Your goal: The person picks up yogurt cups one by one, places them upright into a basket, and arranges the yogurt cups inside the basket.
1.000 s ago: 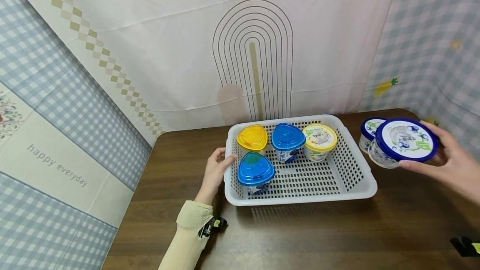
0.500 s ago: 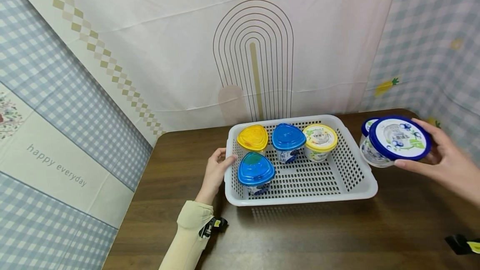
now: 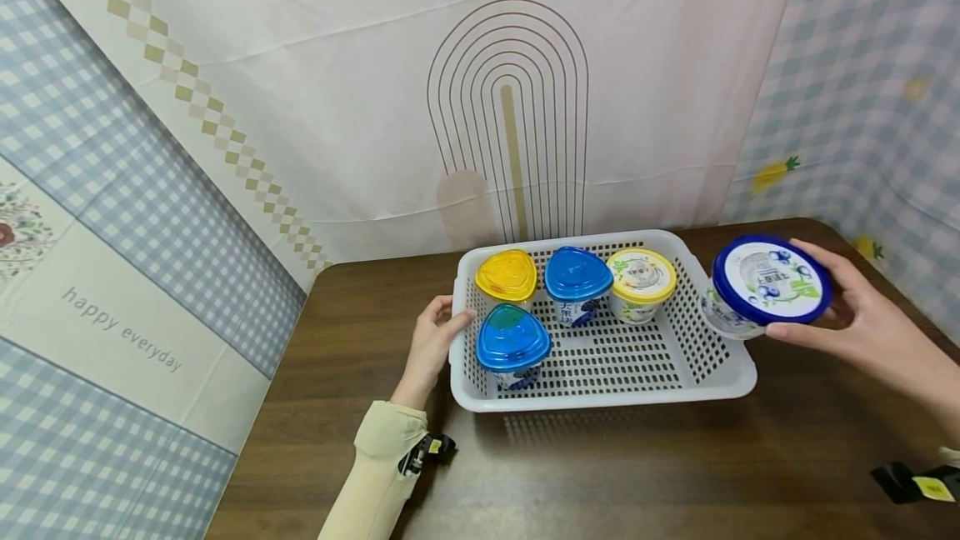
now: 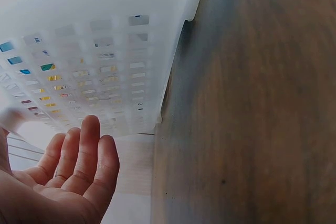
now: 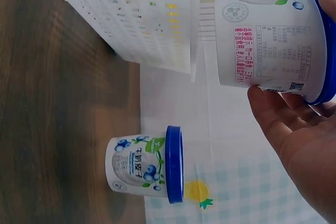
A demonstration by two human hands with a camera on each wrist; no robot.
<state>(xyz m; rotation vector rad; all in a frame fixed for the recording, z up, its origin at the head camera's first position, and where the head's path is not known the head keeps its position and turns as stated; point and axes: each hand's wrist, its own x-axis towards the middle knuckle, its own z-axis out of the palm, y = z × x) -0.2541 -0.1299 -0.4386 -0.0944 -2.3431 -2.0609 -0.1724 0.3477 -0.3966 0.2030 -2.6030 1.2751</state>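
Observation:
In the head view, my left hand (image 3: 435, 336) is at the left end of a white perforated basket (image 3: 600, 403), thumb over the rim and fingers outside it. The left wrist view shows those fingers (image 4: 89, 156) slightly bent beside the basket wall. My right hand (image 3: 855, 307) grips a white tub with a dark blue lid (image 3: 772, 282) and blueberry print, tilted and overlapping the basket's right rim. In the right wrist view, this tub (image 5: 262, 40) is held up off the table, thumb and fingers around its lid end.
In the basket are a yellow-lidded cup (image 3: 506, 275), two blue-lidded cups (image 3: 577, 273), and a round yellow-lidded tub (image 3: 641, 282). Another blue-lidded blueberry tub (image 5: 139, 163) stands on the table beyond the basket's right end, hidden in the head view. A patterned cloth (image 3: 360, 107) hangs behind.
My right hand has moved left with the tub, up to the basket's right rim, covering the second tub behind it. The left hand and basket stay in place.

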